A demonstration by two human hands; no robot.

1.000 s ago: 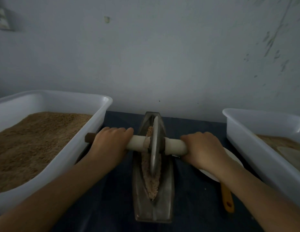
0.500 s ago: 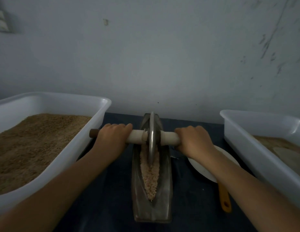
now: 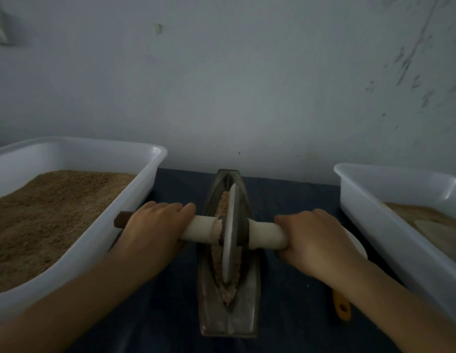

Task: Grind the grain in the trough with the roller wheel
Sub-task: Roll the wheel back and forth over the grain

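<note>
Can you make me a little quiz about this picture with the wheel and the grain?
1. True or false: both hands grip the handle of the roller wheel.
2. What does the wheel stand in? A) the white tub on the left B) the metal trough C) a round bowl
3. Fill in: the yellow handle lies near the person's ____ arm.

Key:
1. True: the left hand and the right hand each hold one end of the handle.
2. B, with the grain around it.
3. Right.
</note>
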